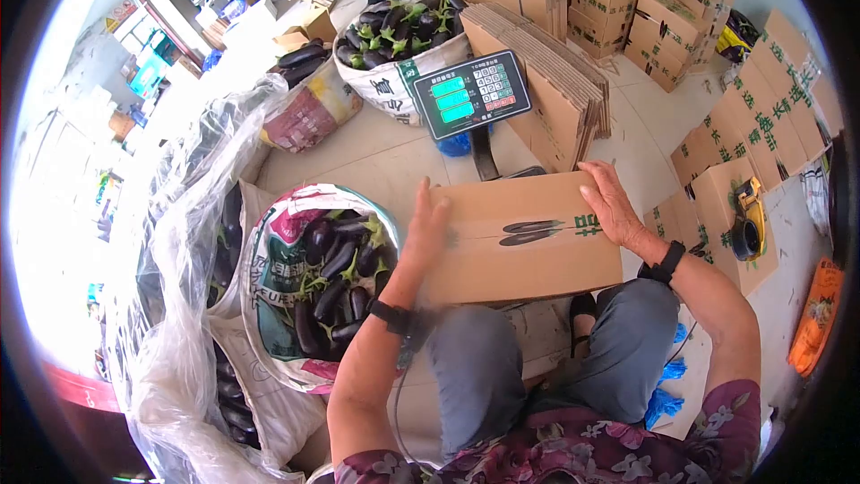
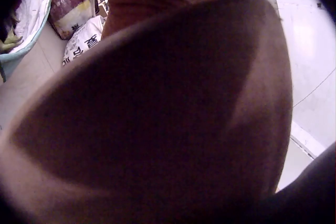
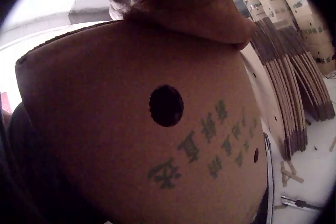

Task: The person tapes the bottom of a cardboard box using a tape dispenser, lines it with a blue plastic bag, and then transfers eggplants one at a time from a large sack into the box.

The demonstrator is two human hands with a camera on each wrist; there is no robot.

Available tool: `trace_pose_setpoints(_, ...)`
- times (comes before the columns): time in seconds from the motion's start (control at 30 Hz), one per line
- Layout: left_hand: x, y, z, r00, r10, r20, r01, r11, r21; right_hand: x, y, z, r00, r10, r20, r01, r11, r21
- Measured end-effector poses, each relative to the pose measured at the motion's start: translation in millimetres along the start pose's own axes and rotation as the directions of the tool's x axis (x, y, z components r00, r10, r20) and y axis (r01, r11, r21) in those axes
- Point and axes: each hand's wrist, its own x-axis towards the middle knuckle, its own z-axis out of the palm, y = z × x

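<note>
One carton (image 1: 524,264) just past our knees (image 1: 643,300); our right hand (image 1: 616,206) grips one end, left hand (image 1: 426,226) is at the opposite end, finger curl unclear. If our hold is uneven, it could slip and knock the scale display (image 1: 471,97) beyond.

The carton (image 3: 121,134) reads 新鲜直达, the white sack (image 1: 372,90) 复合, and the scale (image 1: 470,94) keypad digits.

Carton (image 1: 528,260) right of eggplant sack (image 1: 270,305)
</note>
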Motion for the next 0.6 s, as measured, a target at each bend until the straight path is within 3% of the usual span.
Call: trace_pose_setpoints(0.6, 0.7, 1.1, -0.6, 1.000, -0.014, 0.010, 0.014, 1.000, 0.010, -0.1, -4.3, -1.2, 1.000, 0.017, 0.023, -0.016, 1.000, -0.024)
